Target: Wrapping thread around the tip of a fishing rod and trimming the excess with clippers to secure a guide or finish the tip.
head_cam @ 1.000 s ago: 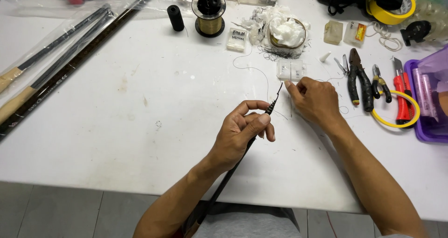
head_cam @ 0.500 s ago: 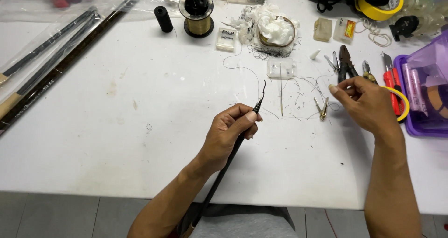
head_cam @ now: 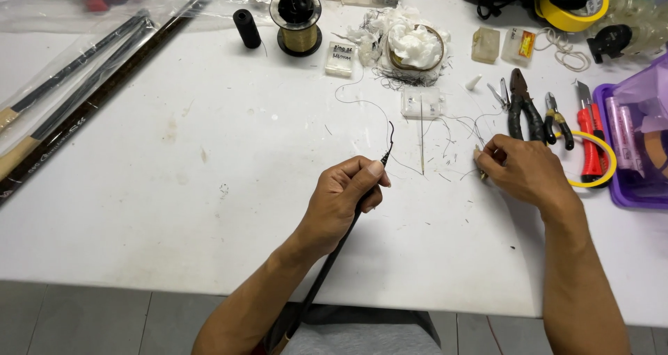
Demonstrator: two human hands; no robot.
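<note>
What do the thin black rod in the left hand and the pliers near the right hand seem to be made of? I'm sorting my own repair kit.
The thin black rod, pinched in the left hand, looks like matte graphite or fibreglass: slim, dark, tapering, though I can't be sure. The pliers beyond the right hand look like dark steel jaws with black rubbery grips.

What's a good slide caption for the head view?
Left hand pinches a thin black rod; right hand rests beside pliers on a white table.

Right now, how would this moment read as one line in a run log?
left hand: holds thin black rod | right hand: fingertips on white table among thread scraps | pliers beside right hand
</note>
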